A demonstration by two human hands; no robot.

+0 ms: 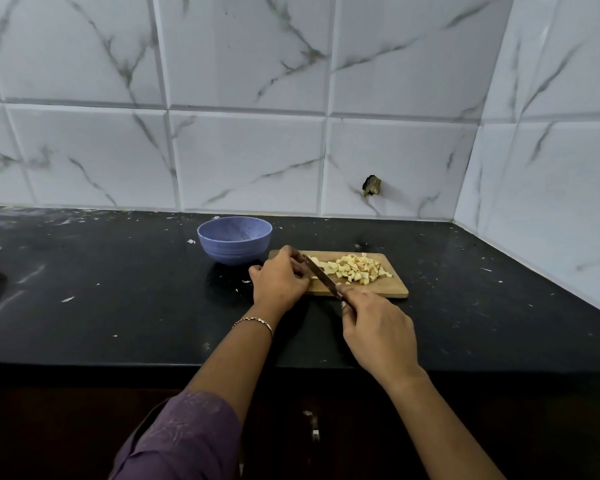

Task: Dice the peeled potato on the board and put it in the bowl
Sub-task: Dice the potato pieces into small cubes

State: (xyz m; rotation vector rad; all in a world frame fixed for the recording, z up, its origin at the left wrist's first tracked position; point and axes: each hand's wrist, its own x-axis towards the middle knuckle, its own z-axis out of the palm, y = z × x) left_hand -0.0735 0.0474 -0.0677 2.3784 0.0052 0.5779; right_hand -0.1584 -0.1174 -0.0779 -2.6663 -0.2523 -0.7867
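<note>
A: Where is the potato?

B: Most of it is diced potato [355,268], a pale heap on the right half of the wooden board [395,289]. The board lies on the black counter [118,289], nearer its back edge than its front edge and well short of its right end.

A: And the bowl?

B: The blue bowl [234,249] stands upright on the counter just beside the board's back left corner. I cannot tell whether the 2 touch.

A: What about the hands?

B: The left hand [279,279] is over the board's left end, knuckles up. Its fingers curl down onto a potato piece [313,277], which is mostly hidden beneath them. Only a pale sliver shows by the fingertips. The right hand [378,327] is closed around the handle of the knife [321,276], just past the board's front edge. The handle itself is hidden in the fist.

A: How does the blade lie?

B: It slants across the board from the front edge toward the back left. It lies right against the left fingers, with the heap on its right.

A: Anything else?

B: A thin bracelet [253,320] circles the left wrist, and a purple sleeve [184,434] covers that arm above it. White flecks dot the counter. A marble-look tiled wall [257,98] rises behind the back edge and at the right end, with 1 dark hole [371,186] low in the back part.
</note>
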